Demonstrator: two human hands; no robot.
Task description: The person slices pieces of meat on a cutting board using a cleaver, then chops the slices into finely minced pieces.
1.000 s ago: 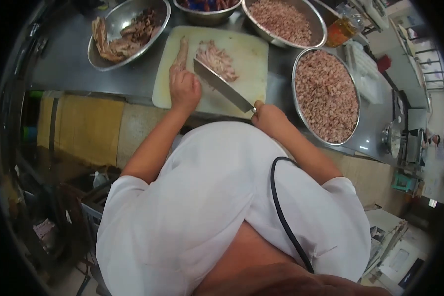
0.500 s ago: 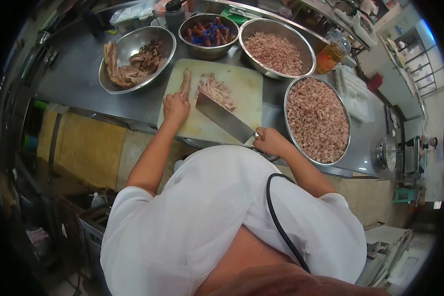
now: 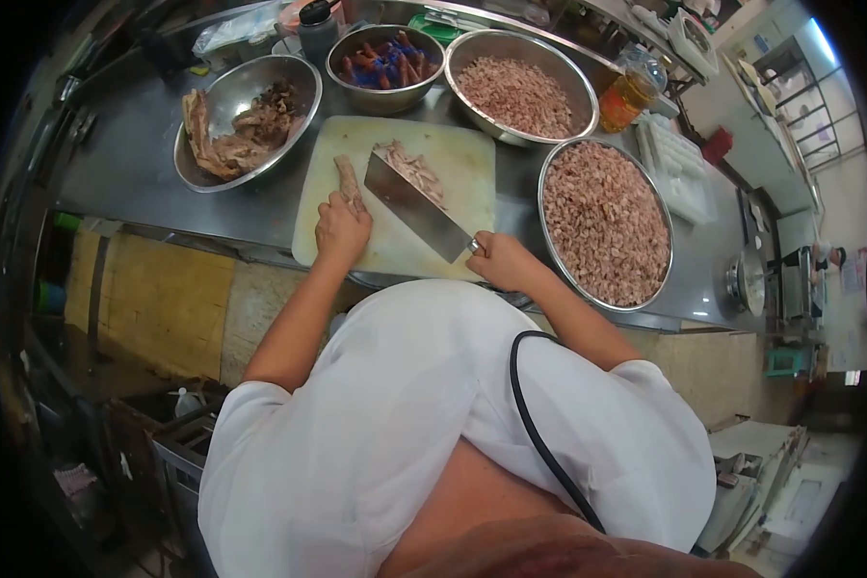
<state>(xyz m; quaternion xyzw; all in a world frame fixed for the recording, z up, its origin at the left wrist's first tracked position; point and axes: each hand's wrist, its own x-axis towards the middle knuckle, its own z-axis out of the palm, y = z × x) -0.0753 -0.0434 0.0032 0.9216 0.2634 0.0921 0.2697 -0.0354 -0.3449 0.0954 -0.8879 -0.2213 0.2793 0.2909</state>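
Note:
My left hand (image 3: 343, 228) is closed around the near end of a strip of cooked meat (image 3: 347, 173) on the left part of the white cutting board (image 3: 462, 154). My right hand (image 3: 499, 260) grips the handle of a cleaver (image 3: 416, 207), whose broad blade slants across the middle of the board. Along the blade's far side lies a small heap of sliced meat (image 3: 412, 166). Between the left hand's strip and the blade there is a narrow gap. My left fingers hide the strip's near end.
A steel bowl with large meat pieces (image 3: 226, 154) stands left. Behind the board are a bowl of reddish-brown pieces with blue bits (image 3: 387, 65) and a bowl of diced meat (image 3: 515, 96). Another heaped bowl of diced meat (image 3: 607, 226) sits right, near an oil bottle (image 3: 631, 96) and white trays (image 3: 676, 169).
The cleaver has moved away from me, up along the sliced meat. My left hand and the meat strip have come slightly closer to me. The whole view has shifted a little.

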